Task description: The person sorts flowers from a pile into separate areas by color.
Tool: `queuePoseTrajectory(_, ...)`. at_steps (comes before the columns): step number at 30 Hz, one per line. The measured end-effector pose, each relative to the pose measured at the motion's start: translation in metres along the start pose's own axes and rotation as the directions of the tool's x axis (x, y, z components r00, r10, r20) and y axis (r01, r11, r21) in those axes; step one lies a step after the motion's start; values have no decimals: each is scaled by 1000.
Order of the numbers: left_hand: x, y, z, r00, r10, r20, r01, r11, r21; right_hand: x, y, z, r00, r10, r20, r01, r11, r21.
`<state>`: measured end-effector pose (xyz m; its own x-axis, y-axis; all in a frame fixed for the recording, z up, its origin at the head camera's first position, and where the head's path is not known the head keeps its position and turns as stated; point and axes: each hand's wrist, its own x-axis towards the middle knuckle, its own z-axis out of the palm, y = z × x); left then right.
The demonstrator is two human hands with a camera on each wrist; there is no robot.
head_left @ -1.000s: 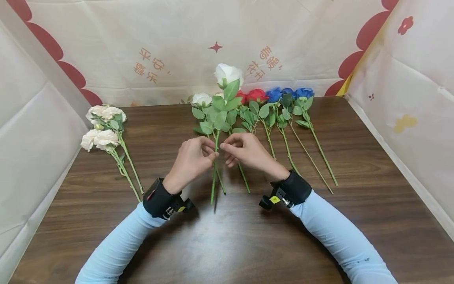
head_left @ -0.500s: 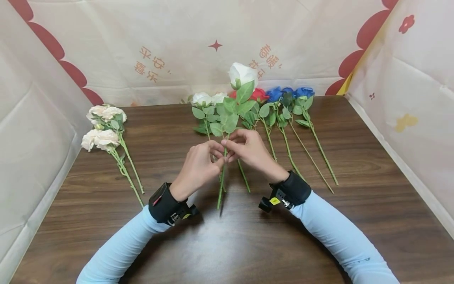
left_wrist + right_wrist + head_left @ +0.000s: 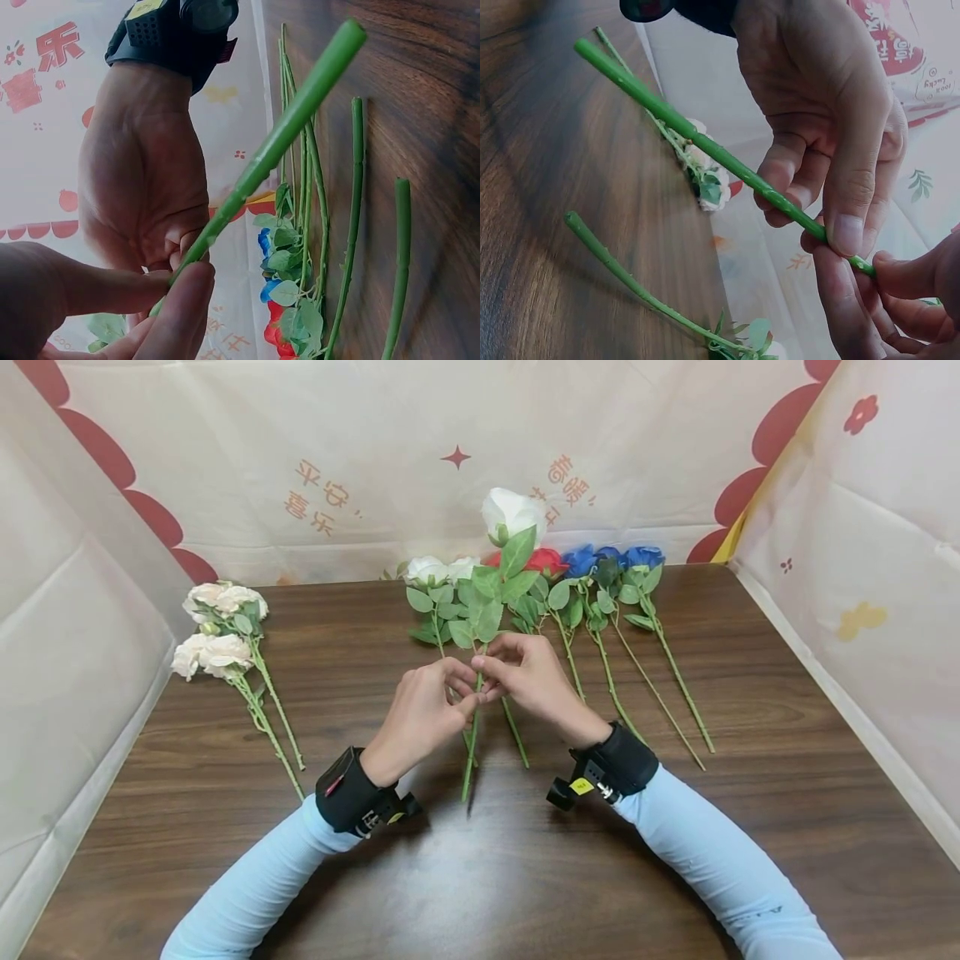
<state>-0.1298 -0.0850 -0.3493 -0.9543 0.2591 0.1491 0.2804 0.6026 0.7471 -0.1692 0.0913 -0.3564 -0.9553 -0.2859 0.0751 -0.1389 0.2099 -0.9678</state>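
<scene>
A white rose [image 3: 513, 515] with green leaves is held up off the table, its bloom away from the person. Its bare green stem [image 3: 727, 159] slants toward the person. My left hand [image 3: 423, 706] pinches that stem between thumb and fingers. Just above it, my right hand [image 3: 534, 683] pinches the same stem with thumb and forefinger, close to the left fingertips. In the left wrist view the stem's cut end [image 3: 349, 37] juts out free. Behind the held rose, white roses [image 3: 426, 570] lie on the table, partly covered by its leaves and the hands.
Right of the hands lie red roses [image 3: 547, 562] and several blue roses [image 3: 645, 555], stems toward the person. Pale cream flowers [image 3: 225, 653] lie at the left. The brown wooden table [image 3: 480, 893] is bounded by a printed cloth [image 3: 405, 410] behind and at both sides.
My left hand has moved right with the white rose, bringing its stem to my right hand. My right fingers, apart from the stem one second ago, now pinch it.
</scene>
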Motion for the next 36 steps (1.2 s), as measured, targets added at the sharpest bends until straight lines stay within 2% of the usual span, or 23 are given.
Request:
queuePoseTrajectory(4,0,0,0,1000,3,22,-3,1000,-11,1,0,-1,1000,0,-3,0,999,-37)
queuePoseTrajectory(10,7,-9,-10,998,13,64,-8,997,-76,3,3,-4,1000,17,6,-17,1000,3)
queuePoseTrajectory(13,14,-18,-24,999,-3,35,6,997,-78,5,6,-4,999,39,15,-39,999,26)
queuePoseTrajectory(17,23,-30,-57,996,-55,-63,50,996,-78,8,7,-1,997,68,35,-69,997,33)
queuePoseTrajectory(20,26,-38,-88,982,-107,-154,95,992,-83,15,6,5,996,77,50,-79,997,23)
queuePoseTrajectory(23,24,-44,-116,959,-143,-245,107,982,-154,28,4,14,991,100,86,-101,995,7)
queuePoseTrajectory(27,15,-47,-146,920,-162,-356,66,962,-267,53,1,37,968,161,193,-163,987,-8)
queuePoseTrajectory(31,6,-49,-163,892,-176,-417,60,959,-278,80,-1,64,940,219,262,-220,975,-26)
queuePoseTrajectory(33,4,-49,-167,886,-178,-429,59,959,-277,92,-1,76,932,238,272,-233,971,-53)
queuePoseTrajectory(36,3,-48,-171,878,-177,-445,43,955,-295,108,0,90,931,261,256,-236,964,-124)
